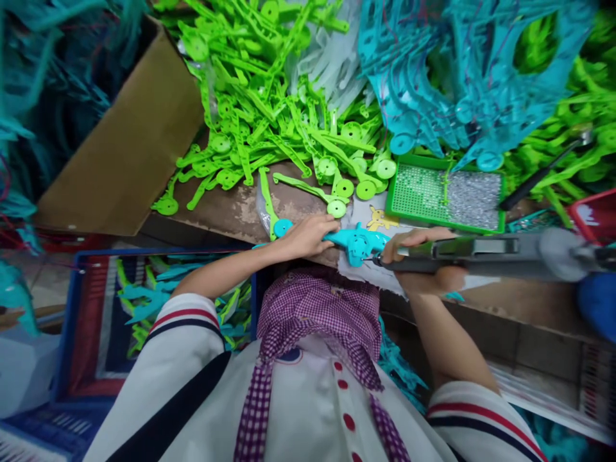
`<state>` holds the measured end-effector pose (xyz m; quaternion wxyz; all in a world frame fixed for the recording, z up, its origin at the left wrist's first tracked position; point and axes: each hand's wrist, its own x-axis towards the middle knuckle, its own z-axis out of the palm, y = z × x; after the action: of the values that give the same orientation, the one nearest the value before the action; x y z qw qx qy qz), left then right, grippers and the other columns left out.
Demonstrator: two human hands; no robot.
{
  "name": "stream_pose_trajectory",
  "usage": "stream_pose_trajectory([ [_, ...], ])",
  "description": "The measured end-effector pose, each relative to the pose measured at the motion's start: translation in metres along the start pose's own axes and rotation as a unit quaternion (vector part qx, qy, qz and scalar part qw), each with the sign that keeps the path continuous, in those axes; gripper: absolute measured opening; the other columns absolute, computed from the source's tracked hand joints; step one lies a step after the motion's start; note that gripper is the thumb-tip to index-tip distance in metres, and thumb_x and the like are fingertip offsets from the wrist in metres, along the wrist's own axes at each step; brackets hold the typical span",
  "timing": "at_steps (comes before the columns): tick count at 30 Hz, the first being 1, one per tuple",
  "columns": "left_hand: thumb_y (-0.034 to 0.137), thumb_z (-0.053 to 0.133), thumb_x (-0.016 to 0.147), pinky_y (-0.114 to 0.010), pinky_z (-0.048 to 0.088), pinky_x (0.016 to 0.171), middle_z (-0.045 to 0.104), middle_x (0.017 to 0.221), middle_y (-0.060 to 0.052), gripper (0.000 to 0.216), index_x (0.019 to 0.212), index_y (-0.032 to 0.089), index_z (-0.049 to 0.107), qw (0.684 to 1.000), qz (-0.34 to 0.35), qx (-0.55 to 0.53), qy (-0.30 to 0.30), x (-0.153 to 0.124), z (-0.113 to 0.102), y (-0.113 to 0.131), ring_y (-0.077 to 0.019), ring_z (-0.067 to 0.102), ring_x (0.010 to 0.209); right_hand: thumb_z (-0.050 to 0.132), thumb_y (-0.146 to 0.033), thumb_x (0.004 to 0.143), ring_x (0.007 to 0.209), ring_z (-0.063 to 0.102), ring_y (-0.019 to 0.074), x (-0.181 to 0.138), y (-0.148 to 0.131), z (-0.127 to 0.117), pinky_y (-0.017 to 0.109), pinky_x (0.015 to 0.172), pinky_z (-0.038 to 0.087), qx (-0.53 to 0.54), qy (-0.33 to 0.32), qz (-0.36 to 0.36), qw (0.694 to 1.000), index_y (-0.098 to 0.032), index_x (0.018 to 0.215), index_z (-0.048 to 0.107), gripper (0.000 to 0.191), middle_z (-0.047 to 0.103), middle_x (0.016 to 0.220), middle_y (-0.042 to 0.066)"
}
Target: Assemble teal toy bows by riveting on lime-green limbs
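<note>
Both forearms [240, 264] angled inward; left hand [312, 236] gripping blue part [359, 244], right hand [419, 283] wrapped around grey driver [514, 256].

The metal bits [474, 192] in the green basket [445, 224] are too small to tell apart. Below the basket, the grey tool [510, 255] hides part of the right hand [418, 280]; its blurred rear runs off the right edge, and its tip's contact with the blue piece [359, 245] is too fine to tell. Right of the basket, a red container [594, 217] is cut off.
</note>
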<state>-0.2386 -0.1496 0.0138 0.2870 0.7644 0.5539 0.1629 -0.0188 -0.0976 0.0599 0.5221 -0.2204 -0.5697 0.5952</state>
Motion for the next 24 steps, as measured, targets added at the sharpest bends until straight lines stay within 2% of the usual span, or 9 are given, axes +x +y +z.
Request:
stream_pose_trajectory([
  [3, 0.02, 0.065, 0.087, -0.038, 0.048, 0.086, 0.063, 0.106, -0.008, 0.014, 0.1, 0.02, 0.061, 1.0, -0.005, 0.005, 0.001, 0.001, 0.001, -0.001, -0.025, 0.06, 0.101, 0.066, -0.086, 0.062, 0.061, 0.067, 0.0275, 0.005, 0.003, 0.004, 0.04, 0.049, 0.054, 0.003, -0.014, 0.024, 1.0, -0.028, 0.069, 0.061, 0.059, 0.053, 0.055, 0.002],
  [6, 0.021, 0.065, 0.086, -0.038, 0.048, 0.084, 0.063, 0.105, -0.007, 0.013, 0.098, 0.021, 0.061, 1.0, -0.004, 0.003, 0.007, 0.001, 0.002, -0.001, -0.0252, 0.06, 0.099, 0.068, -0.082, 0.063, 0.055, 0.064, 0.0257, 0.002, 0.005, 0.01, 0.04, 0.049, 0.054, 0.002, -0.007, 0.021, 1.0, -0.028, 0.07, 0.061, 0.056, 0.049, 0.051, -0.001],
  [8, 0.021, 0.065, 0.086, -0.039, 0.048, 0.084, 0.063, 0.104, -0.007, 0.014, 0.099, 0.021, 0.061, 1.0, -0.004, 0.0, 0.012, 0.001, 0.003, 0.0, -0.0252, 0.06, 0.099, 0.073, -0.077, 0.064, 0.047, 0.058, 0.0222, -0.002, 0.006, 0.01, 0.038, 0.047, 0.053, 0.011, -0.004, 0.0, 1.0, -0.027, 0.073, 0.063, 0.051, 0.046, 0.048, -0.003],
  [12, 0.02, 0.065, 0.085, -0.039, 0.048, 0.086, 0.063, 0.105, -0.007, 0.015, 0.099, 0.021, 0.061, 1.0, -0.006, -0.011, 0.014, 0.0, 0.001, 0.001, -0.0249, 0.06, 0.1, 0.076, -0.067, 0.07, 0.039, 0.048, 0.0152, -0.01, 0.008, 0.006, 0.03, 0.037, 0.043, 0.03, -0.035, -0.025, 0.999, -0.025, 0.076, 0.064, 0.044, 0.05, 0.049, -0.005],
  [14, 0.02, 0.066, 0.085, -0.038, 0.048, 0.087, 0.063, 0.104, -0.007, 0.016, 0.099, 0.022, 0.062, 1.0, -0.005, -0.017, 0.014, -0.001, 0.001, 0.001, -0.0247, 0.06, 0.101, 0.075, -0.066, 0.072, 0.039, 0.05, 0.0147, -0.014, 0.01, 0.004, 0.028, 0.035, 0.04, 0.022, -0.053, -0.035, 0.998, -0.025, 0.076, 0.063, 0.043, 0.052, 0.051, -0.004],
  [17, 0.019, 0.066, 0.084, -0.038, 0.049, 0.087, 0.063, 0.105, -0.006, 0.017, 0.1, 0.022, 0.062, 1.0, -0.005, -0.019, 0.018, -0.001, 0.002, 0.001, -0.0243, 0.061, 0.101, 0.076, -0.067, 0.072, 0.042, 0.054, 0.0155, -0.023, 0.012, 0.001, 0.029, 0.038, 0.045, -0.002, -0.06, -0.041, 0.997, -0.025, 0.078, 0.063, 0.045, 0.054, 0.053, -0.004],
  [20, 0.019, 0.066, 0.085, -0.037, 0.048, 0.086, 0.064, 0.105, -0.007, 0.017, 0.101, 0.021, 0.062, 1.0, -0.006, -0.013, 0.02, -0.001, 0.002, 0.001, -0.0243, 0.061, 0.1, 0.076, -0.072, 0.068, 0.043, 0.054, 0.0158, -0.029, 0.012, 0.0, 0.029, 0.04, 0.045, -0.02, -0.028, -0.03, 0.999, -0.025, 0.077, 0.063, 0.049, 0.053, 0.052, -0.004],
  [24, 0.021, 0.068, 0.085, -0.037, 0.048, 0.087, 0.064, 0.107, -0.008, 0.02, 0.104, 0.019, 0.062, 1.0, -0.006, -0.011, 0.009, 0.0, 0.001, 0.0, -0.0251, 0.061, 0.102, 0.069, -0.08, 0.066, 0.04, 0.05, 0.0154, -0.017, 0.003, 0.016, 0.031, 0.039, 0.042, -0.093, 0.098, -0.005, 0.991, -0.026, 0.083, 0.063, 0.057, 0.051, 0.054, -0.005],
])
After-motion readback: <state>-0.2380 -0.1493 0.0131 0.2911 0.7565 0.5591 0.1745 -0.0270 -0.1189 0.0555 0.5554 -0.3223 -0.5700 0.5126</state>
